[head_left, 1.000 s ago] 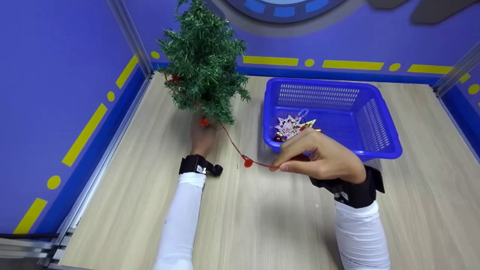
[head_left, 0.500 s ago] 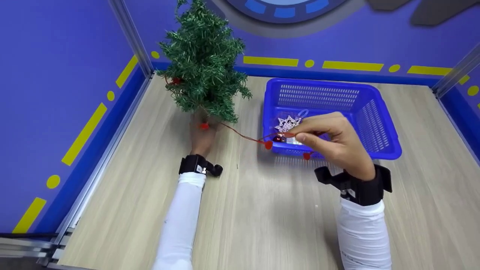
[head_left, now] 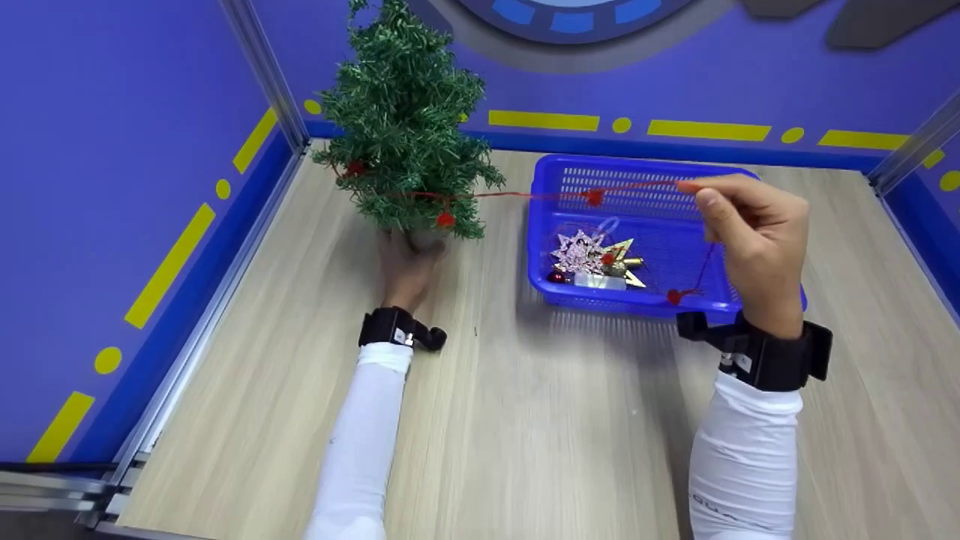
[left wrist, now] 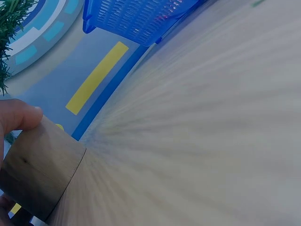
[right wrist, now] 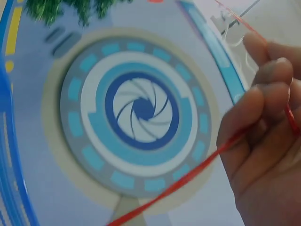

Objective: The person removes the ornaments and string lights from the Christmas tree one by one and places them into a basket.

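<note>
A small green artificial Christmas tree (head_left: 409,112) stands at the back left. My left hand (head_left: 407,270) grips its wooden base (left wrist: 44,169); in the left wrist view, the thumb lies over the top of the block. A red string garland (head_left: 594,197) with red pompom-like pieces runs from the lower branches to my right hand (head_left: 765,236). Thumb and index finger of that hand pinch the string, stretched nearly level above the basket. The rest of the string hangs below the right hand into the basket. In the right wrist view, red string passes through the curled fingers.
A blue plastic basket (head_left: 541,232) stands right of the tree. Inside lie a pink glittery snowflake ornament (head_left: 579,251), a gold star (head_left: 634,278), a dark red ball (head_left: 556,277) and a small clear box (head_left: 600,281). Blue panels border the table.
My right hand has moved right and away from me, over the basket, drawing the garland taut and raising it against the tree's lower branches. The left hand has stayed at the base.
</note>
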`<state>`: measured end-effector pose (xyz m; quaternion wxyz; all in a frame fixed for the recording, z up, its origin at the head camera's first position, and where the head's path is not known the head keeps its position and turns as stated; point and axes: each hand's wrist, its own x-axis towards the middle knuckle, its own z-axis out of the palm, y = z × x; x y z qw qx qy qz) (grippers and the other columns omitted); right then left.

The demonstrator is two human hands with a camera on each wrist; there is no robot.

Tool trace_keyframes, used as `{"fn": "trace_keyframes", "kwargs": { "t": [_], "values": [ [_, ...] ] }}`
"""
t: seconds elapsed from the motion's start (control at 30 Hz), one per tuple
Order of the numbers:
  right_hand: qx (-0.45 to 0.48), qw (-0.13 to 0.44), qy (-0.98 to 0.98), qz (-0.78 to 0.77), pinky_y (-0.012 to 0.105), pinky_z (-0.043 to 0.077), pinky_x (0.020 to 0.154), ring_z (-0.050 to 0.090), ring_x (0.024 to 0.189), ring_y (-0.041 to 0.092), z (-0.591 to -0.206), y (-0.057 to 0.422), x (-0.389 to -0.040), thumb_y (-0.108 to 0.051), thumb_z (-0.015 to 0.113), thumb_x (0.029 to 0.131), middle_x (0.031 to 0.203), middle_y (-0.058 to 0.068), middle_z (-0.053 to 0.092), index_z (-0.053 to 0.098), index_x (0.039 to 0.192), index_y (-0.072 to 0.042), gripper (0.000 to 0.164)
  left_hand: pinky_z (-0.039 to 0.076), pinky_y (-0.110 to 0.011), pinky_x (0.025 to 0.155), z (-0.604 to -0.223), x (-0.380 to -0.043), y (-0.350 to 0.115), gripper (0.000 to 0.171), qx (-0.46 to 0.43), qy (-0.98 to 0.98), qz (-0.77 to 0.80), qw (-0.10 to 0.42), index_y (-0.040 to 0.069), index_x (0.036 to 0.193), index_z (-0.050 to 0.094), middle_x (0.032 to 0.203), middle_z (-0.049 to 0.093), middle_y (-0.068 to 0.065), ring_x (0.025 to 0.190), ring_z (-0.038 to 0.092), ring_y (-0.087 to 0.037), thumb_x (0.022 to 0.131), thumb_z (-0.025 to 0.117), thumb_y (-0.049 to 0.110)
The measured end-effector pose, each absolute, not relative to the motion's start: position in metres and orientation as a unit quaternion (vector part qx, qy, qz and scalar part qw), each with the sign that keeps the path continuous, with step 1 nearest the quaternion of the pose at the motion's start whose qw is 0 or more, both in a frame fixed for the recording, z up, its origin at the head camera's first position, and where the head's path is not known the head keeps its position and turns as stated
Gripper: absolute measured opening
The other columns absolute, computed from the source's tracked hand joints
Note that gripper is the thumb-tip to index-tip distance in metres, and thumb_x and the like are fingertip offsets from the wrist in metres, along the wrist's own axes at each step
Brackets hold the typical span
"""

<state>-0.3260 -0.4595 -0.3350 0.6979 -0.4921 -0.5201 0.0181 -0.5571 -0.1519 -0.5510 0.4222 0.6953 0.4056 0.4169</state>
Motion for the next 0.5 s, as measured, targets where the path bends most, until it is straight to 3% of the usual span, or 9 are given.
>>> {"fn": "trace_keyframes", "kwargs": {
  "t": [0.13,0.27,0.37,0.5],
  "values": [
    [-0.582,0.641,-0.494,-0.080,0.019,0.032,0.063,0.043,0.066,0.004,-0.332,-0.454,-0.325,0.001,0.066,0.095,0.071,-0.011,0.054,0.076,0.098,0.011,0.014,0.025,-0.042,0.122,-0.552,-0.558,-0.150,0.100,0.695,0.402,0.421,0.421,0.020,0.160,0.031,0.157,0.032,-0.013,0.146,0.034,-0.027,0.075,0.083,0.012],
    [-0.648,0.577,-0.468,-0.166,0.021,0.027,0.071,0.036,0.077,-0.001,-0.332,-0.448,-0.326,-0.004,0.069,0.095,0.080,-0.017,0.040,0.080,0.101,0.001,0.014,0.026,-0.042,0.122,-0.552,-0.559,-0.150,0.100,0.699,0.405,0.420,0.413,0.020,0.160,0.032,0.156,0.034,-0.013,0.144,0.036,-0.028,0.074,0.083,0.013],
    [-0.659,0.580,-0.441,-0.188,0.020,0.025,0.067,0.034,0.075,-0.002,-0.334,-0.444,-0.325,-0.006,0.069,0.096,0.078,-0.016,0.035,0.080,0.102,0.000,0.015,0.027,-0.043,0.121,-0.552,-0.559,-0.151,0.098,0.706,0.410,0.411,0.405,0.019,0.159,0.033,0.155,0.035,-0.014,0.143,0.037,-0.029,0.075,0.084,0.017],
    [-0.664,0.594,-0.415,-0.186,0.017,0.033,0.063,0.048,0.073,-0.004,-0.343,-0.441,-0.318,-0.010,0.067,0.098,0.078,-0.019,0.040,0.081,0.105,-0.004,0.017,0.028,-0.044,0.120,-0.551,-0.559,-0.151,0.094,0.719,0.422,0.393,0.388,0.017,0.158,0.035,0.151,0.037,-0.017,0.141,0.038,-0.031,0.078,0.084,0.025]
  ]
}}
